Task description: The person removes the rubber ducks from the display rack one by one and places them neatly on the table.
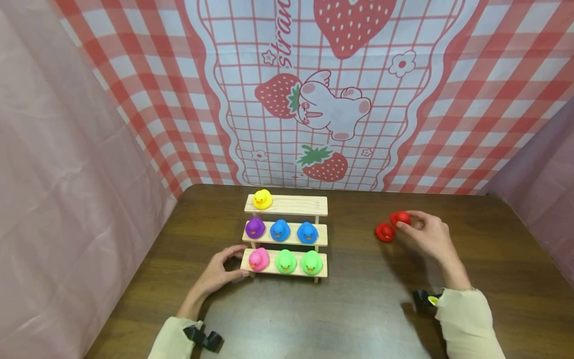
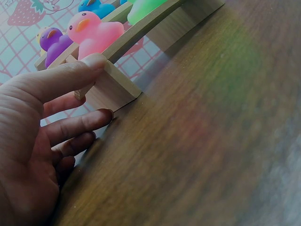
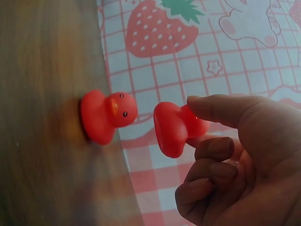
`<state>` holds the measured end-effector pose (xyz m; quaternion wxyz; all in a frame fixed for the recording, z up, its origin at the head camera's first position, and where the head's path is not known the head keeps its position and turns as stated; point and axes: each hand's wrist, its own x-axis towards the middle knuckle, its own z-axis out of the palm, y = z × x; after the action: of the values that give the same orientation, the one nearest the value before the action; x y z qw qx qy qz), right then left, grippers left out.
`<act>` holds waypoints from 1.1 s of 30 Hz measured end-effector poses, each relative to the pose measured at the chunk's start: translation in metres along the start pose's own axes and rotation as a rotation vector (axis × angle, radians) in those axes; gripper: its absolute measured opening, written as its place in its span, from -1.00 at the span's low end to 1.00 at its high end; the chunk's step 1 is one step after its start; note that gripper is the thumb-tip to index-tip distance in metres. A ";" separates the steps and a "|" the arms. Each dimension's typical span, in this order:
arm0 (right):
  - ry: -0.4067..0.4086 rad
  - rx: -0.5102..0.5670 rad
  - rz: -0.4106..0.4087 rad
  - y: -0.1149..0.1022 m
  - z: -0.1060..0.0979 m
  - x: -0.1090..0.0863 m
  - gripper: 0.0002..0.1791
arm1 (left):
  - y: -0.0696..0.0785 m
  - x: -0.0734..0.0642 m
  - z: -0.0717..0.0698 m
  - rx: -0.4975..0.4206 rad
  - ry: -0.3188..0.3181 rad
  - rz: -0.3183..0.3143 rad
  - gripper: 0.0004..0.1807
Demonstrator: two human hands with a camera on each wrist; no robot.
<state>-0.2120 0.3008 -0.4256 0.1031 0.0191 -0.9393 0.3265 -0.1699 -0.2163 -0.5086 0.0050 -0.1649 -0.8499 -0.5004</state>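
My right hand [image 1: 428, 234] pinches a red rubber duck [image 1: 400, 218] between thumb and fingers. In the right wrist view this duck [image 3: 171, 129] is held off the table, its head between the fingertips. A second red duck [image 1: 384, 232] stands on the table just left of it. My left hand [image 1: 217, 271] grips the left end of a three-tier wooden rack [image 1: 287, 271], thumb at the front edge of the lowest board. Beside that thumb sits a pink duck [image 2: 94, 35], with two green ducks [image 1: 286, 262] to its right.
On the middle tier are a purple duck [image 1: 255, 227] and two blue ducks [image 1: 280, 230]. A yellow duck [image 1: 262, 199] sits at the left of the top tier. The brown wooden table [image 1: 354, 309] ends at a checked strawberry cloth [image 1: 323, 164] behind; a pink curtain [image 1: 76, 199] hangs left.
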 end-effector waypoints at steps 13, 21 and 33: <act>-0.033 -0.026 0.024 0.018 -0.001 -0.001 -0.48 | 0.000 0.000 -0.001 -0.011 -0.005 0.003 -0.33; -0.101 -0.034 0.044 0.024 0.000 0.000 -0.46 | -0.001 0.000 0.000 -0.019 0.000 0.008 -0.33; -0.206 -0.054 0.082 0.037 0.000 -0.002 -0.41 | -0.001 0.000 0.000 -0.026 0.000 -0.003 -0.32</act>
<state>-0.2142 0.3297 -0.4482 -0.0072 0.0112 -0.9534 0.3015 -0.1699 -0.2162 -0.5092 0.0020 -0.1637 -0.8436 -0.5114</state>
